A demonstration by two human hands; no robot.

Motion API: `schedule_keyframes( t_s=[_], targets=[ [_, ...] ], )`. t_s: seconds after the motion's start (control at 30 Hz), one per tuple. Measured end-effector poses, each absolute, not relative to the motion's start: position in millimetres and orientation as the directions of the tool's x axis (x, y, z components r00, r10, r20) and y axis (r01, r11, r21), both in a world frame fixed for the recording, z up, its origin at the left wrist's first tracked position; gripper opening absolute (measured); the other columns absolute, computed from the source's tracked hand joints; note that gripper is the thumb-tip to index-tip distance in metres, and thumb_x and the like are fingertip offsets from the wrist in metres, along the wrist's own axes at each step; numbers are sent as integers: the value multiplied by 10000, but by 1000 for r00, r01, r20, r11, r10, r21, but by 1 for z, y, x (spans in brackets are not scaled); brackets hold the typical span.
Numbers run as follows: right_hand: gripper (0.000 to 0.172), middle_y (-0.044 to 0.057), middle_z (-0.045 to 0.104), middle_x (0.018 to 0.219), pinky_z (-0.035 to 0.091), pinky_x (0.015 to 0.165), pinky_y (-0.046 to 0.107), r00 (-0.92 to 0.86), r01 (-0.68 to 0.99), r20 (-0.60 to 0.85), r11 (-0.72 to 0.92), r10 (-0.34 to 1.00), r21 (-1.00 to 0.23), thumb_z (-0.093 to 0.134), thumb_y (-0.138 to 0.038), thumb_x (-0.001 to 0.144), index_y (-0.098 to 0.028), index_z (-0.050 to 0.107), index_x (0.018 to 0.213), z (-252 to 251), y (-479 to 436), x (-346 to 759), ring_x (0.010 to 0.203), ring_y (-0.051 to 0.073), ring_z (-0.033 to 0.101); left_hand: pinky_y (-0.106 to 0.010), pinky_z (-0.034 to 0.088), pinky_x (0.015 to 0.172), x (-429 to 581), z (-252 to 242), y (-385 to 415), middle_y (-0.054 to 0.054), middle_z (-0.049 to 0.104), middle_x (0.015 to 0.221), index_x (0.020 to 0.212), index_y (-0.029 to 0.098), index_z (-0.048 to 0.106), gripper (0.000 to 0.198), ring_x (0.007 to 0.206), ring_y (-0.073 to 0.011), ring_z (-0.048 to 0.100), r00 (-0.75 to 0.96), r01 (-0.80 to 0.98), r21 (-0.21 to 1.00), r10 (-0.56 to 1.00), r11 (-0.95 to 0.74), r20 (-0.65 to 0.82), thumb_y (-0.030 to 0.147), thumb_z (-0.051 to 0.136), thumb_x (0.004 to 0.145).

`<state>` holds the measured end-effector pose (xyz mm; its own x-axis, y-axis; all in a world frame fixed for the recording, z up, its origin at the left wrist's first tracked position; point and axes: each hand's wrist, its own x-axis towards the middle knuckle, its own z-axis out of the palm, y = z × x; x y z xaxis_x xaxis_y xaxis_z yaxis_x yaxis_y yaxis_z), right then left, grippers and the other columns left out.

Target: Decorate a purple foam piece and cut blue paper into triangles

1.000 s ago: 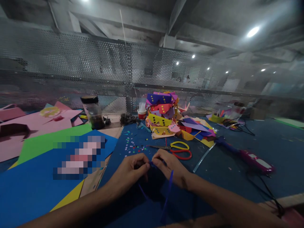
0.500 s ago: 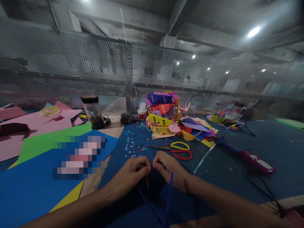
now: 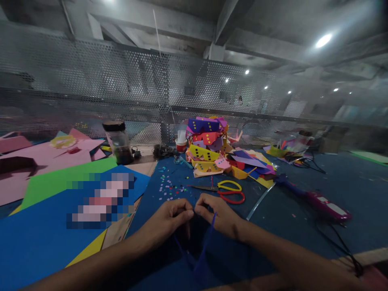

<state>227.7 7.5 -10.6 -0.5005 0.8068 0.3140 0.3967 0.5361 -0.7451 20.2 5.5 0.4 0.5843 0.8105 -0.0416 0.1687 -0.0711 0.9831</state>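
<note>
My left hand [image 3: 172, 217] and my right hand [image 3: 218, 215] meet just above the blue table top [image 3: 145, 230], thumbs and fingers pinched close together. Between them they hold a thin dark blue strip [image 3: 207, 244], which looks like craft foam or card. Its two sides hang below the hands in a V shape, one from each hand. The gripped ends are mostly hidden by my fingers. Just beyond my fingertips lie scissors [image 3: 218, 188] with one yellow and one red handle. Tiny coloured squares [image 3: 165, 186] are scattered past my left hand.
Decorated foam shapes [image 3: 203, 153] are piled at the back, near a paper cup [image 3: 181, 146]. On the right lie a purple glue gun [image 3: 327, 206] with its cord and a clear glue stick [image 3: 261, 201]. A lidded jar [image 3: 119, 145] and coloured sheets [image 3: 39, 218] occupy the left.
The blue strip's hanging part has swung slightly left and lower, its right side tilting more. Both hands stay nearly in place, fingertips still together.
</note>
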Motion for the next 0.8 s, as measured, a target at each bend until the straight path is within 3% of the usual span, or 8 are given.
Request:
schedule_keyframes(
  t_s=[0.27,0.4,0.57,0.67,0.8],
  targets=[
    [265,-16,568,790,401,689,252,-522,379,194,429,831,-820,475,-358,1000,-181,580,834,-5,5,224,753,143,534,-242,278,519,20,-1,7,27,642,530,757,193,560,364,484,-118,519,571,199,977,819,-76,-52,537,591,875],
    [152,-16,613,842,423,722,251,-550,339,196,431,812,-836,563,-322,951,-184,620,922,-6,4,225,787,147,562,-237,273,520,19,2,5,53,587,516,715,191,552,337,490,-113,534,555,186,979,831,-88,-31,489,613,859],
    [68,-1,625,870,439,735,261,-565,348,255,506,785,-789,588,-230,910,-180,633,922,-9,3,226,798,156,572,-246,225,500,20,4,4,46,612,494,725,194,565,294,450,-101,439,552,234,968,832,-87,-59,444,585,877],
    [67,-2,618,854,427,706,256,-552,378,272,527,788,-761,591,-236,912,-185,628,890,-9,2,225,773,152,565,-251,259,530,20,6,5,47,607,485,723,192,568,309,465,-111,489,572,208,977,817,-56,-75,467,605,860],
    [141,-18,606,805,409,684,249,-515,349,251,468,819,-812,588,-313,942,-192,611,872,-8,1,224,747,144,554,-266,317,599,19,10,6,15,653,520,742,184,596,367,505,-125,526,610,148,988,790,-37,-62,532,613,856]
  ],
)
